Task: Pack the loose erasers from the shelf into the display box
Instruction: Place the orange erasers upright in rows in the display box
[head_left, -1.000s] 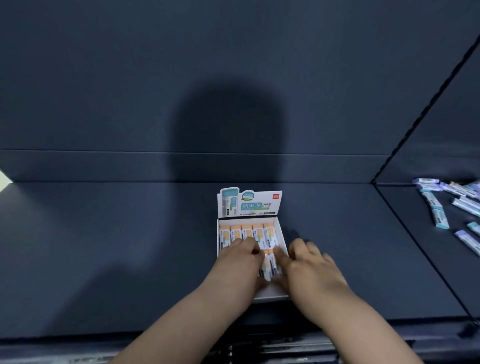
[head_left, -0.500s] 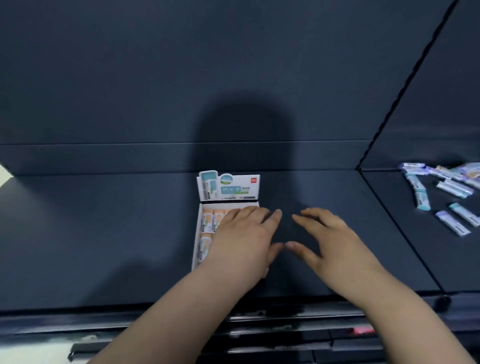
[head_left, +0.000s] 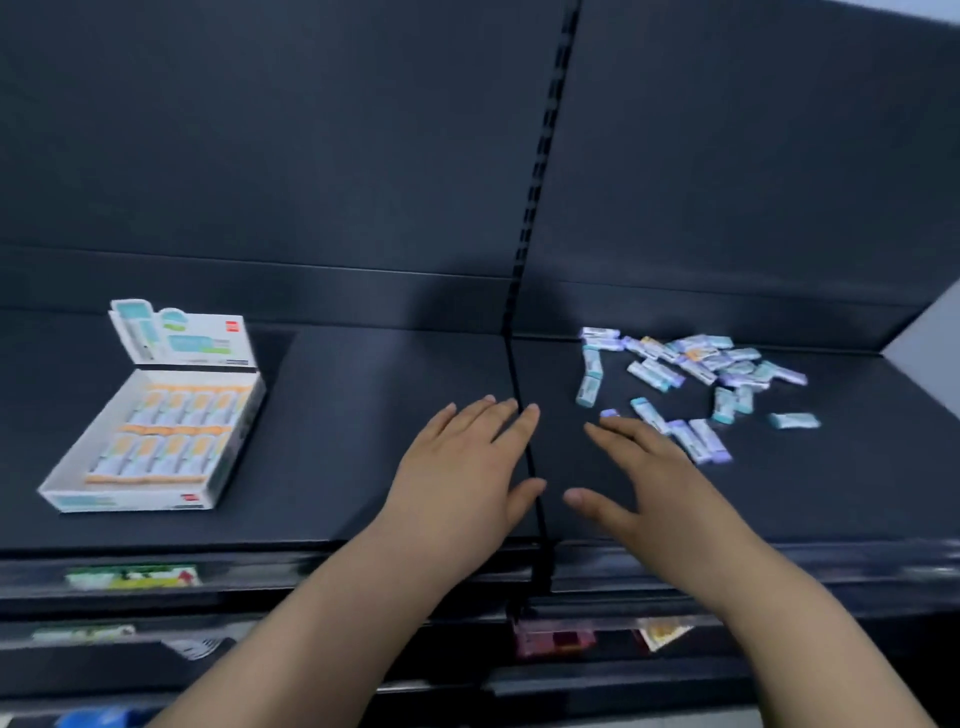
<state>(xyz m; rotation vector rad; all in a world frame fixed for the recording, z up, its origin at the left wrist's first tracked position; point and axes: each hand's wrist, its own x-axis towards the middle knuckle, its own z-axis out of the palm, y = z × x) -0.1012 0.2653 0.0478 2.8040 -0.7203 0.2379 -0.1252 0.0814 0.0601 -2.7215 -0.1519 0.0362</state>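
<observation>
Both bare forearms come in from the near edge and angle toward each other. The left hand (head_left: 462, 467) is palm down, its fingers straight and slightly spread, pointing far and a little right, with the thumb out to the right. The right hand (head_left: 649, 478) is also palm down, fingers extended toward the far left, thumb pointing left. The two thumbs are near each other but apart. Neither hand holds anything.

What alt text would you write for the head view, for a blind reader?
The left hand and right hand, both open, reach over a dark shelf toward loose erasers at right; a display box of packed erasers sits at left.
</observation>
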